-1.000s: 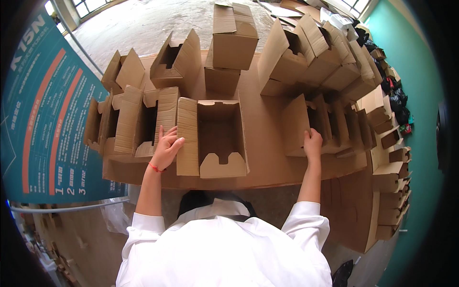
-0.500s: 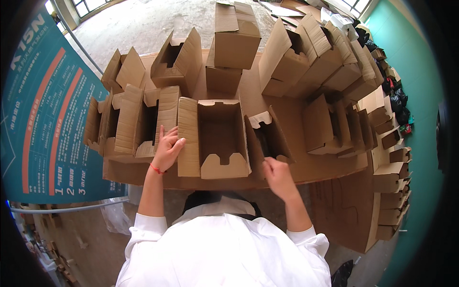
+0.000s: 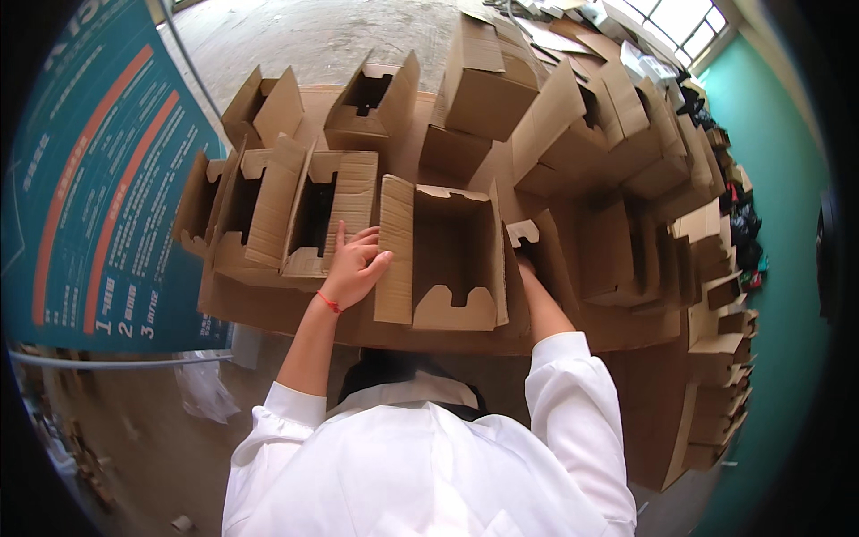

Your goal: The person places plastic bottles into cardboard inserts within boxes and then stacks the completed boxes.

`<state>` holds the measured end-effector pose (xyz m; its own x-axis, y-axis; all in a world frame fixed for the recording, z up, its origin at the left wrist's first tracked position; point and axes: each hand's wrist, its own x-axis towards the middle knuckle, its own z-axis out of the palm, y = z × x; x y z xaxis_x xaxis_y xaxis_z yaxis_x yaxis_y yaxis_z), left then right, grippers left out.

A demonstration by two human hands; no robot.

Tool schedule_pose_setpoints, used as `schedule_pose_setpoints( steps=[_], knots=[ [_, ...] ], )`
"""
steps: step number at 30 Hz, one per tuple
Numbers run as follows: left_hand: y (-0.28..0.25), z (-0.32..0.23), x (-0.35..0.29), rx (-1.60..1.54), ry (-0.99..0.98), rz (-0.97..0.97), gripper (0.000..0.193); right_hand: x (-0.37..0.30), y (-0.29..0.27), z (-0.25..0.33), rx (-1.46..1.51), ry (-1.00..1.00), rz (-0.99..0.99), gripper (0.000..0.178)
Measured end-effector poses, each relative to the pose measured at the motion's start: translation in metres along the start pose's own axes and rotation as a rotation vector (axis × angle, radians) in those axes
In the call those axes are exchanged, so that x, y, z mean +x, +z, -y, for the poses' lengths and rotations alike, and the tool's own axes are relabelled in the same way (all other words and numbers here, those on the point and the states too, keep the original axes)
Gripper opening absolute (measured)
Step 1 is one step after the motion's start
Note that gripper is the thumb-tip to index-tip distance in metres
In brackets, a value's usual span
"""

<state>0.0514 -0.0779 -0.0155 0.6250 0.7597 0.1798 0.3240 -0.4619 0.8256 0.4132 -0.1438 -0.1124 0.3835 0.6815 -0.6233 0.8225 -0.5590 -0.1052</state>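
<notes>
An open brown cardboard box [image 3: 456, 309] stands upright in front of me, its inside facing up and its side flaps raised. My left hand [image 3: 355, 268] is by its left flap, thumb near the flap's edge. The fingers are stretched out and rest against the wrinkled flap of the narrower box [image 3: 358, 188] to the left. My right hand [image 3: 526, 267] reaches down into a narrow open box [image 3: 559, 268] on the right. Its fingers are hidden behind that box's walls, so what they touch does not show.
More open boxes [image 3: 259, 206] stand in a row at the left. Others [image 3: 608, 134] crowd the back right of the cardboard-covered table [image 3: 268, 300]. A tall closed-looking box [image 3: 492, 76] is stacked at the back. A blue-green banner [image 3: 107, 197] borders the left side; a green wall [image 3: 778, 179] is at right.
My right hand has gone from the near edge of the narrow box down into it. My left hand has come off the middle box's left flap. The view has shifted.
</notes>
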Motion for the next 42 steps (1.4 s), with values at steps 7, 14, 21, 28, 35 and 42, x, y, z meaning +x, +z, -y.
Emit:
schedule_pose_setpoints(
  steps=[7, 14, 21, 28, 35, 42],
  knots=[
    [-0.003, 0.000, -0.004, 0.036, -0.016, 0.033, 0.030, -0.014, -0.008, 0.000, 0.013, -0.024, -0.096, 0.048],
    [-0.004, 0.001, -0.006, 0.030, -0.021, 0.002, 0.030, -0.063, -0.077, -0.071, 0.130, 0.053, -0.370, 0.050],
    [-0.005, -0.017, 0.002, -0.116, -0.031, -0.214, 0.046, -0.093, -0.075, -0.148, 0.194, 0.228, -0.398, 0.054],
    [0.059, -0.207, 0.072, 0.286, 0.334, 0.124, 0.063, -0.085, -0.040, -0.169, 0.231, 0.257, -0.319, 0.057],
    [0.178, -0.210, 0.127, 0.419, 0.216, 0.643, 0.086, -0.072, -0.010, -0.168, 0.263, 0.222, -0.262, 0.061],
    [0.203, -0.238, 0.102, 0.552, 0.280, 0.693, 0.080, -0.089, -0.003, -0.177, 0.403, 0.100, -0.354, 0.066]
  ],
)
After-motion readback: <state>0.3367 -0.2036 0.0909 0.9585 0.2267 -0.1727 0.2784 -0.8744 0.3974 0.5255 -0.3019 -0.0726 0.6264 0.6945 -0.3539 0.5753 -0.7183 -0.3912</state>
